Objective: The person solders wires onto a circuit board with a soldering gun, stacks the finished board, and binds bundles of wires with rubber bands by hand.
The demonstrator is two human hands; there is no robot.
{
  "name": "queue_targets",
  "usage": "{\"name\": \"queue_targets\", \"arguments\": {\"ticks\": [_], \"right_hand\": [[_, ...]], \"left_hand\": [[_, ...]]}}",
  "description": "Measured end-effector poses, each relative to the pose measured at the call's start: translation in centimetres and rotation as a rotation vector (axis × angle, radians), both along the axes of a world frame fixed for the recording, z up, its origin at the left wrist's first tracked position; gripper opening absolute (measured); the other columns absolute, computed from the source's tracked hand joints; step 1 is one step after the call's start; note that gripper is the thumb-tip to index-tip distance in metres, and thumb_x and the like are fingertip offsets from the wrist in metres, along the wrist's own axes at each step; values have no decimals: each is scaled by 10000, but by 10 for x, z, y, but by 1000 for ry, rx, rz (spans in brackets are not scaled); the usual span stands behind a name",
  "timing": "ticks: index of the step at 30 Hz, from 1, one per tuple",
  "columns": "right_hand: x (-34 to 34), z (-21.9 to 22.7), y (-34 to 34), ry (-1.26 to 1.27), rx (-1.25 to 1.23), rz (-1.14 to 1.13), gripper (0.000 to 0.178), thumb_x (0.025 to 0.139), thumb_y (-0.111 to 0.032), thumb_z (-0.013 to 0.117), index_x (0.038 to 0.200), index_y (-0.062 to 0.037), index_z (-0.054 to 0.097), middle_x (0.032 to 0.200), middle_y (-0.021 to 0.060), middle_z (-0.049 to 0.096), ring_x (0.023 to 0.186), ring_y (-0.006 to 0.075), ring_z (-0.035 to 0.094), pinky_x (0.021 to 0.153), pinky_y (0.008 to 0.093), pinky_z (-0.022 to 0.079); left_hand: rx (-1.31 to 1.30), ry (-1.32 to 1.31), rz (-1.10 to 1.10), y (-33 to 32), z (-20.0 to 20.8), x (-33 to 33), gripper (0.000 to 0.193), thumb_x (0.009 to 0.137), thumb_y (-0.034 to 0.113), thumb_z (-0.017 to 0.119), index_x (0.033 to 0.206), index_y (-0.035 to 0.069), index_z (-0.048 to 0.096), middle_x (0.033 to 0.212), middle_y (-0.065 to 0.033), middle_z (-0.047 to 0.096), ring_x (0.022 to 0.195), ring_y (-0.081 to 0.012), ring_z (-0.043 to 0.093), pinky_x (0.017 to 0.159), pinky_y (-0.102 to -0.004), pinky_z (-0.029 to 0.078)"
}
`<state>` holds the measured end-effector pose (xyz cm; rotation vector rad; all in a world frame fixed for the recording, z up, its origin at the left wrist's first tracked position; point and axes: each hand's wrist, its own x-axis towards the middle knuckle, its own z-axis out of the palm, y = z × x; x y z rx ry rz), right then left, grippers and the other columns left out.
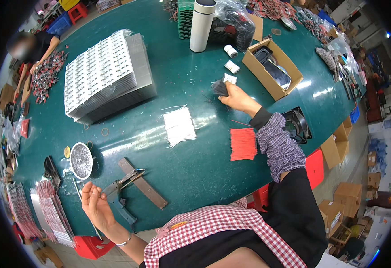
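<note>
My right hand reaches to the middle of the green table, its fingers closed on a small bundle of dark strands; their exact kind is unclear. Small white-wrapped rolls lie just beyond it. Nearer to me are a stack of short red wires and a stack of short white wires. My left hand is raised at the near left edge, fingers curled in against the thumb; whatever they hold, if anything, cannot be made out. Beside it a teal-handled soldering gun rests across a brown bar.
A white bowl of grey bits stands beyond my left hand. Stacked white panels fill the far left, near another person's arms. A cardboard box, a white bottle and a black fan stand around the right side.
</note>
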<state>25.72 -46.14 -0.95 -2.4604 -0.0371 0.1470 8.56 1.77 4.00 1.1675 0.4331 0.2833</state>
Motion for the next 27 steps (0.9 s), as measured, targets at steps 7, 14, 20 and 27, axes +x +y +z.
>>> {"name": "queue_targets", "arguments": {"ticks": [7, 14, 20, 27], "right_hand": [[-3, -6, 36, -79, -108, 90, 332, 768, 14, 636, 990, 102, 405, 967, 329, 527, 951, 478, 541, 785, 473, 464], [-14, -21, 66, -238, -496, 80, 161, 807, -6, 500, 951, 64, 504, 896, 241, 570, 837, 361, 606, 728, 441, 505], [-14, -22, 69, -256, -637, 28, 119, 807, -56, 533, 889, 29, 547, 870, 177, 601, 832, 288, 611, 704, 390, 501], [-4, -13, 47, -209, -458, 100, 184, 768, -6, 545, 931, 74, 517, 916, 240, 593, 870, 371, 599, 753, 439, 491]], "left_hand": [[-37, -8, -33, -7, 1, 4, 281, 850, -6, 619, 1125, -34, 571, 951, -56, 603, 822, -115, 555, 644, -225, 426], [-37, -5, -36, -6, 0, 1, 273, 853, 1, 618, 1119, -30, 564, 919, -53, 599, 813, -116, 562, 634, -217, 426], [11, 7, -40, -17, -4, 2, 255, 859, 0, 612, 1108, -23, 562, 900, -43, 594, 785, -107, 563, 624, -202, 427], [68, 25, -46, -24, 2, 1, 254, 852, -6, 615, 1101, -26, 568, 892, -43, 588, 790, -109, 566, 619, -203, 431]]}}
